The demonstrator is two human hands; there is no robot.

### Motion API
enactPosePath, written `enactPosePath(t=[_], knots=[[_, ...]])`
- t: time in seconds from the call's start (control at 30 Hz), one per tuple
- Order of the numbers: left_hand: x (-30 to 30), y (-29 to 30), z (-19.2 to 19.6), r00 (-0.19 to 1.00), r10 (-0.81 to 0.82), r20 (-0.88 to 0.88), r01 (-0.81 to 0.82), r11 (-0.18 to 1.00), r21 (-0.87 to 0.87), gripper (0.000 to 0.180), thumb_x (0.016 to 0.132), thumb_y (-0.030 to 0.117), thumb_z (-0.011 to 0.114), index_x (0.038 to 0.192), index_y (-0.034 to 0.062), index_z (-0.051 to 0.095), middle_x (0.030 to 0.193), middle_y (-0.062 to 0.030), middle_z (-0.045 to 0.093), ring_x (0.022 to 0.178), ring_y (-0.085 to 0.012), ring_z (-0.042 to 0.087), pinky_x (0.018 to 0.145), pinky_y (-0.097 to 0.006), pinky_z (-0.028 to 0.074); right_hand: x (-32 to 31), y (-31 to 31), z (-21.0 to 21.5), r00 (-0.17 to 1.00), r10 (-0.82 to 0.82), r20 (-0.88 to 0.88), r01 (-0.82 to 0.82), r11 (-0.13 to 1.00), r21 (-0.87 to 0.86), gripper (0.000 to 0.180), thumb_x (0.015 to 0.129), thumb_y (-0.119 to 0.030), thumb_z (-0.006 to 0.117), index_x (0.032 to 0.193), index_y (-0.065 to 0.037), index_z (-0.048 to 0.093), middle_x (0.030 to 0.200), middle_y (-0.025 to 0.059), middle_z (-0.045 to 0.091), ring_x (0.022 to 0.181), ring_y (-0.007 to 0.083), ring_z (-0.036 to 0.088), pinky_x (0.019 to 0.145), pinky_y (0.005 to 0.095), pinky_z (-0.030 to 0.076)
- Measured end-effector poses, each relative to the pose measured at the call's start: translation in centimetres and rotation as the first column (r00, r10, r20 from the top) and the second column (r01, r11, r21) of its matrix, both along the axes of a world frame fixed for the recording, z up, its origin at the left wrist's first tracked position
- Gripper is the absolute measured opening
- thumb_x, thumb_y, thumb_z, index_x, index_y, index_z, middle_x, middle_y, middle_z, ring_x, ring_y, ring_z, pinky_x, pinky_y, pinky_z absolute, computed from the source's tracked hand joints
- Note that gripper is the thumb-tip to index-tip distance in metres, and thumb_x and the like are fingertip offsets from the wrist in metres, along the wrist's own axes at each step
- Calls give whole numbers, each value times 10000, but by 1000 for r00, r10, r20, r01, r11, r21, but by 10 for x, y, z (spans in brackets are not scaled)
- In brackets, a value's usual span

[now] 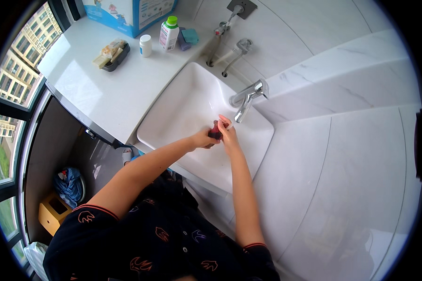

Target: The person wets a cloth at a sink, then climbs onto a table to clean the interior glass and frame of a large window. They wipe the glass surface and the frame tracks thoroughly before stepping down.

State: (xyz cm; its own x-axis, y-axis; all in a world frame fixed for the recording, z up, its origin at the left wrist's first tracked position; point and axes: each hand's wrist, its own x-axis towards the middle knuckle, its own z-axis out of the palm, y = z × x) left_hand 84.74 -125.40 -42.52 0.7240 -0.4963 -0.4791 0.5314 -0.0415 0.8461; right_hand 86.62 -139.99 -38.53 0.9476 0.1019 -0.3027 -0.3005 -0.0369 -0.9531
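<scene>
fingers of your left hand (201,139) grip a small dark-red item (215,131); your right hand (228,134), fingers part-spread, meets it; loosened grip could drop it into the sink (173,117).

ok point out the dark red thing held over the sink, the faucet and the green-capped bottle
Dark red thing (215,130): head view, on its exposed middle
Faucet (248,96): head view, on its chrome body
Green-capped bottle (169,36): head view, on its white side
</scene>
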Motion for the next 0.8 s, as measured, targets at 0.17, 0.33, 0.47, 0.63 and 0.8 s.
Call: enactPosePath(t=[0.17,0.33,0.47,0.63,0.8], knots=[[11,25,56,893,159,-421,-272,936,-222,397,895,475,624,1128,166,534,956,7,642,860,-88,627,787,-267,517,-12,-25,21,985,-19,-174,18,1000,-8,408,916,-298,641,1224,-56,528,1097,45,604,911,140,613,755,296,531],[15,16,30,901,346,-261,-403,891,-209,440,881,403,665,1192,119,538,1142,-50,610,964,-173,619,850,-325,521,-11,-17,18,959,-278,-48,276,891,359,311,962,-264,558,1216,-86,538,1005,19,636,803,135,627,689,291,528],[9,20,51,875,259,-409,-455,732,-508,480,891,356,663,1265,98,506,1196,-81,585,1057,-219,604,923,-371,513,-14,-17,28,960,-226,-165,265,923,278,345,940,-213,561,1216,-14,502,1105,59,608,991,201,606,855,339,490],[8,24,59,859,199,-472,-454,722,-522,462,888,331,670,1256,101,515,1205,-89,573,1084,-210,599,900,-343,538,-15,-34,-2,996,-48,77,69,950,-304,282,875,-130,592,1134,-25,549,1003,58,633,940,187,604,810,319,486],[13,23,46,924,235,-301,-345,852,-394,403,896,274,650,1210,54,527,1137,-103,608,978,-223,645,844,-320,562,-12,-26,6,953,-273,-134,301,909,287,300,860,-169,668,1110,-47,555,1006,52,607,930,167,603,771,319,492]])
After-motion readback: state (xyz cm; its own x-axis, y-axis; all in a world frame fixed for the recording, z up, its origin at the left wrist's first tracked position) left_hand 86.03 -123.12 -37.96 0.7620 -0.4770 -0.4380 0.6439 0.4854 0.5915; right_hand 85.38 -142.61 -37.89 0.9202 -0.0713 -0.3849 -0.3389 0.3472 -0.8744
